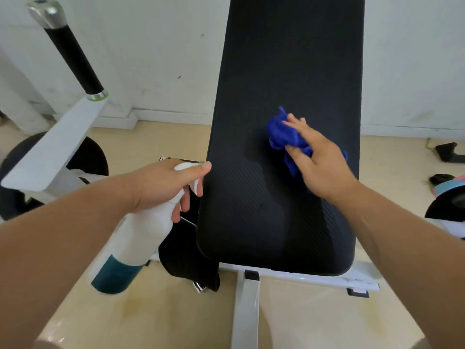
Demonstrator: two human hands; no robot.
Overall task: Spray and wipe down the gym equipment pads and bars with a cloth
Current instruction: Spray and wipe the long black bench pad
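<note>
Pressing the one blue cloth [279, 132] on the middle of the single black bench pad [276, 71], your right hand [319, 159] lies nearly flat, the pad's long axis running straight ahead of it, while your left hand [163, 185] grips the one spray bottle [141, 235] just beside the pad's left edge.

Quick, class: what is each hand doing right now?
Left hand: grips the white plastic spray bottle.
Right hand: open, pressing the crumpled blue cloth onto the black bench pad.
</note>
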